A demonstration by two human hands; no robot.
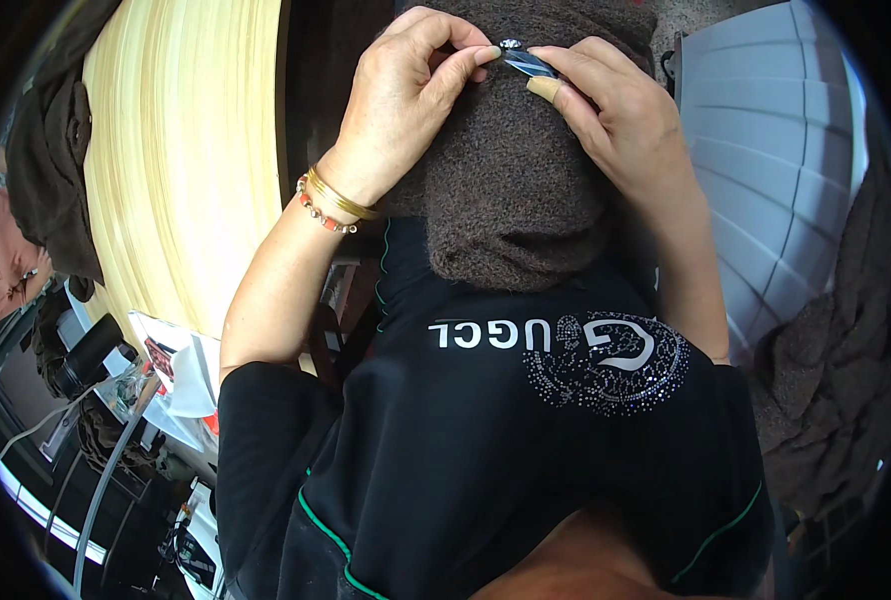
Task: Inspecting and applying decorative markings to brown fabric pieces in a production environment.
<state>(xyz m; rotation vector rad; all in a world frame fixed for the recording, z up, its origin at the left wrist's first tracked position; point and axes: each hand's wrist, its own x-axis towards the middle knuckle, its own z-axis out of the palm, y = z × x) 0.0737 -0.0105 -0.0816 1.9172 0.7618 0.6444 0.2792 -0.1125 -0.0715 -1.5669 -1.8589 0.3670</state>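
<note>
A dark brown knitted garment (526, 170) lies bunched over my lap. At its far part, my left hand (406, 90) has thumb and index finger pinched together; what lies between the tips is too small to make out. Beside them sits a small sparkling silver button-like piece (511, 44). My right hand (621, 105) grips a small shiny blade-like tool (531, 65), dark with bluish facets, its narrow end pointing at the left fingertips. A tan wrap (543, 89) covers one right fingertip. The rest of the tool is hidden by my fingers.
To the left stands a pale wood-grained table (181, 150) with dark cloth (56, 180) over its far edge. A pale grey-blue ribbed surface (766, 130) is on the right, with more brown knit (816, 370) beside it. Another person's arm (11, 255) shows at far left.
</note>
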